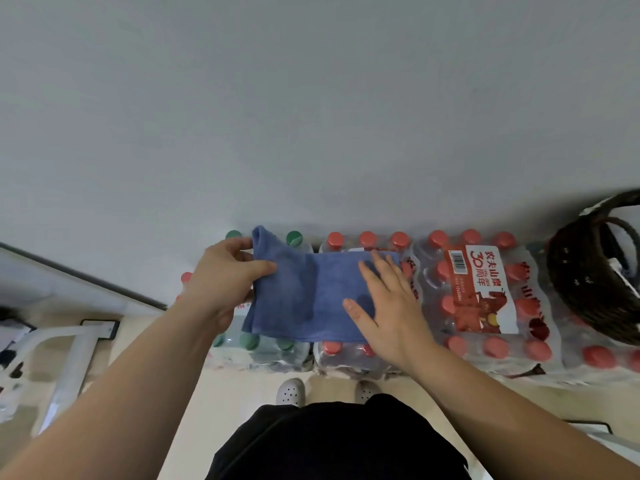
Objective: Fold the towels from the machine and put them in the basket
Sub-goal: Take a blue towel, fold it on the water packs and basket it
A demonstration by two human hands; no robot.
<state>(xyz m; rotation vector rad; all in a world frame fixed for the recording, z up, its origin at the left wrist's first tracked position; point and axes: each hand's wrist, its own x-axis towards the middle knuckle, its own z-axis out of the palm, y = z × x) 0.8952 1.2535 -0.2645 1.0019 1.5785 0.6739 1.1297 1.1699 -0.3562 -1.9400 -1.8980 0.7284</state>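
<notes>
The left hand (225, 271) is pinching the raised end of the blue towel (304, 289); the right hand (384, 303) is pressing flat on it, fingers straight. The towel is lying on the bottle packs (485, 292), seeming soft and light, probably best held by its corners. The basket (575, 292), right of the packs, is being cut off by the frame.
</notes>
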